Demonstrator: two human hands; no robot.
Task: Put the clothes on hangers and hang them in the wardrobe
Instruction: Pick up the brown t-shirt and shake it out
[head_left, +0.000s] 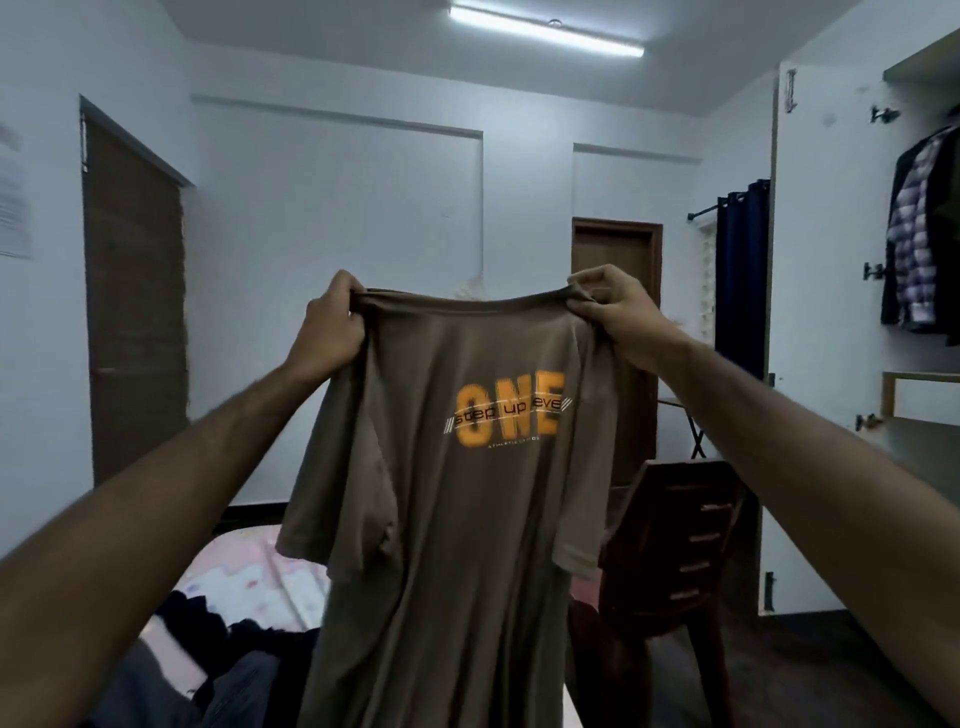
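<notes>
Brown T-shirt (467, 519) with an orange "ONE" print is held up at chest height in the middle of the room, hanging straight down with both short sleeves loose. Its left shoulder is gripped by the left hand (330, 325), fingers curled over the fabric by the collar, and its right shoulder is pinched by the right hand (615, 306), thumb and fingers closed on the cloth. Below, dark clothes (218, 654) are heaped on a bed (244, 566) with a pale pink patterned sheet. A dark red plastic chair (675, 551) is partly hidden behind the shirt, to its right. At the far right, an open wardrobe (831, 260) is seen, in which a checked shirt (911, 228) and darker garments are hung
</notes>
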